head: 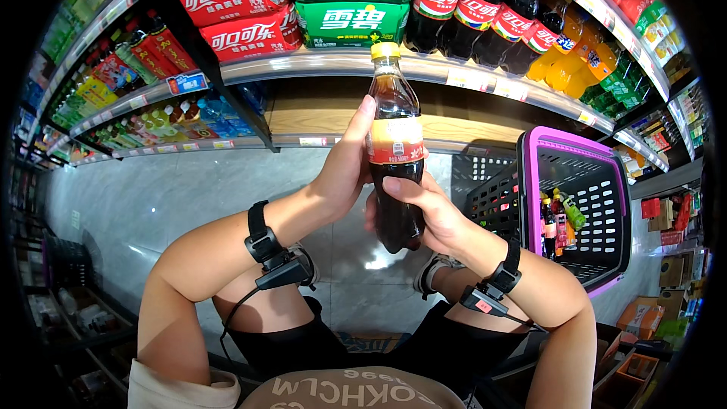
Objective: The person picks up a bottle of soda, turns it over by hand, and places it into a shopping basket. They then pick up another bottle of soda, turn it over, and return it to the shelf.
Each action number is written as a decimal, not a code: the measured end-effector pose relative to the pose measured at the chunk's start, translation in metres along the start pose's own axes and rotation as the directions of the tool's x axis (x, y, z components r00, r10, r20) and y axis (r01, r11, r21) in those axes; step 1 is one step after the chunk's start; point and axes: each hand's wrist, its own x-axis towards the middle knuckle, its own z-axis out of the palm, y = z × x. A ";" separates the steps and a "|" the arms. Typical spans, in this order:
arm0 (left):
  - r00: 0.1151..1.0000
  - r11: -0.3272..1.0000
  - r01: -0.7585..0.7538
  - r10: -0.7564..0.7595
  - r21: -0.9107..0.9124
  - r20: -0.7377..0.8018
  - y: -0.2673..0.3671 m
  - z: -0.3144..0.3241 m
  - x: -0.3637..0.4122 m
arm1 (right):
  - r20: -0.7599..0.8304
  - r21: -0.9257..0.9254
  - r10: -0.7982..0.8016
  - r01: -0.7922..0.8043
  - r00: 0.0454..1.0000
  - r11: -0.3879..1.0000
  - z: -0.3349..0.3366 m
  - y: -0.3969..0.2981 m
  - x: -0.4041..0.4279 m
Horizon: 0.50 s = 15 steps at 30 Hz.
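Observation:
A plastic bottle of dark cola (399,196) with a yellow cap and a yellow-and-red label stands nearly upright before me, held up off the floor. My left hand (343,162) grips its left side, with the thumb along the label's edge. Lower down, my right hand (434,207) wraps the right side, its thumb across the dark lower part. Some fingers of both hands are hidden behind the bottle. Beyond its cap runs a store shelf (335,65) carrying red Coca-Cola multipacks (244,31), green Sprite multipacks (349,23) and large Coca-Cola bottles (474,11).
To the right stands a black shopping basket (494,199) with a purple rim, several bottles (559,221) inside. A low wooden shelf (318,116) lies under the drinks. Orange soda bottles (573,65) fill the shelf's right part. Cardboard boxes (642,318) sit at lower right on grey floor tiles (187,199).

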 end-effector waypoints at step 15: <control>1.000 1.000 -0.002 0.003 0.006 -0.009 0.000 -0.001 0.001 | -0.002 0.023 -0.009 0.009 1.000 1.000 0.001 0.001 0.001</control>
